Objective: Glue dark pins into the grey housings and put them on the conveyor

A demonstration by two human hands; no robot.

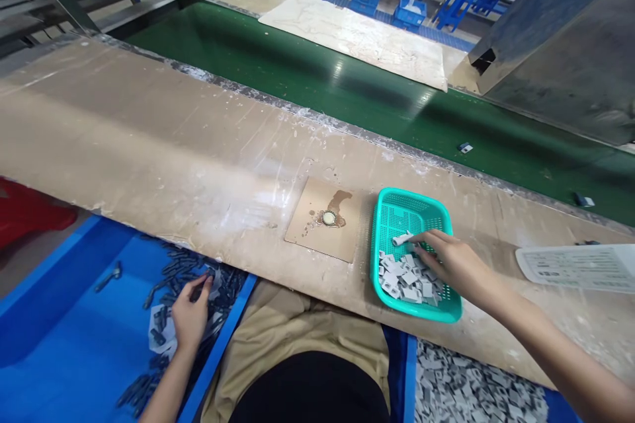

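Note:
My left hand [191,310] is down in the blue bin [84,330] at the lower left, among dark grey parts [178,268]. Its thumb and fingers are pinched together; what they hold, if anything, is too small to name. My right hand [441,254] reaches into the turquoise basket [377,244], its fingertips together over light grey plastic pieces [409,277]. Whether a piece is between them is unclear. Beside the fingertips lies a longer light grey piece [401,238]. Left of the basket, a round cap [328,217] sits on a stained cardboard square [317,238].
A green conveyor belt [297,66] runs behind the worktable [124,139], carrying a small part [465,147]. A white labelled plastic piece [578,267] lies at the right. Another bin of grey pieces [471,386] stands below the table edge.

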